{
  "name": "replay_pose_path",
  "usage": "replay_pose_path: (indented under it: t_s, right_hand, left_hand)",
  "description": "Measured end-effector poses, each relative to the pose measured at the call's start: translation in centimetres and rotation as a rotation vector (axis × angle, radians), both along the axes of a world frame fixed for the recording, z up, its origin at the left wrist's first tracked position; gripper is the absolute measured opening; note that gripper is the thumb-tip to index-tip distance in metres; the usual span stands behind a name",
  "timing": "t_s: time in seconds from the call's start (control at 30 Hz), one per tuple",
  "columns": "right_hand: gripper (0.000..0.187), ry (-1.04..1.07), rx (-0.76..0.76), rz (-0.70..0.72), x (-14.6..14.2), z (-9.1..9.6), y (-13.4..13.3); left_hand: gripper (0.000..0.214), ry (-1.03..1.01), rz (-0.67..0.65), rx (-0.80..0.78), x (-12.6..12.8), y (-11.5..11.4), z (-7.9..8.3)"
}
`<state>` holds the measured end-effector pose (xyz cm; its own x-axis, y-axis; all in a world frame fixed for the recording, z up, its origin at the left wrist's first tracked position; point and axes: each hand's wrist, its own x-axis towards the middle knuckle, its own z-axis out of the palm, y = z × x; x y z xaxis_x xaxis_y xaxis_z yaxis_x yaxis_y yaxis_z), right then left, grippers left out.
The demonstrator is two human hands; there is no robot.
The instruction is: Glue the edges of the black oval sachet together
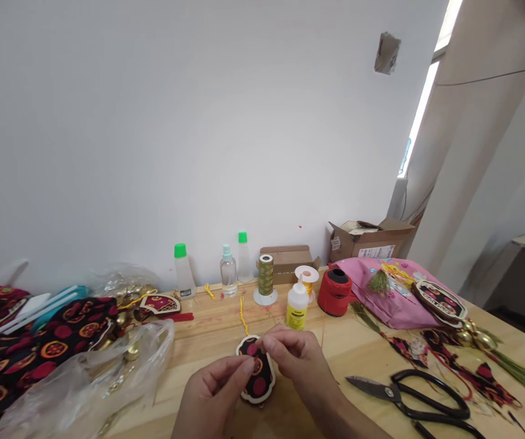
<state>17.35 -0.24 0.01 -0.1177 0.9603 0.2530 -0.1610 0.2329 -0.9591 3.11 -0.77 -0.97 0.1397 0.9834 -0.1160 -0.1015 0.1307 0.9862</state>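
Observation:
Low in the middle of the head view, my left hand (214, 390) and my right hand (292, 353) both pinch a small cloud-shaped ornament (257, 384) with a pale wooden edge and black cloth with red spots. It rests on the wooden table (207, 332). A yellow cord (242, 314) runs from its top toward the wall. A small white glue bottle (297, 306) stands just beyond my right hand.
Black scissors (413, 396) lie at the right. A red thread spool (335, 291), an olive thread spool (265, 277), green-capped bottles (183, 271) and cardboard boxes (369, 239) line the wall. Patterned cloth (24, 350) and a clear plastic bag (92, 372) lie at the left, a pink pouch (394, 292) at the right.

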Motion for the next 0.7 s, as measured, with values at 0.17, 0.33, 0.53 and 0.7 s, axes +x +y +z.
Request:
replay_pose_path:
  t_s: [0.17, 0.33, 0.53, 0.7]
  right_hand:
    - [0.014, -0.052, 0.043, 0.016, 0.1, -0.1, 0.1]
    - [0.015, -0.074, 0.010, 0.088, -0.1, -0.3, 0.0]
    - [0.016, -0.242, 0.099, 0.024, 0.1, 0.0, -0.1]
    - [0.017, -0.353, 0.167, 0.046, 0.5, 0.1, 0.0]
  left_hand:
    - [0.031, 0.020, -0.009, 0.028, -0.5, 0.4, -1.1]
    - [0.032, 0.045, -0.005, 0.015, -0.7, 0.3, -1.4]
    - [0.029, 0.063, 0.015, 0.030, -0.5, 0.0, -1.0]
    - [0.030, 0.081, 0.029, 0.030, -0.5, 0.1, -0.6]
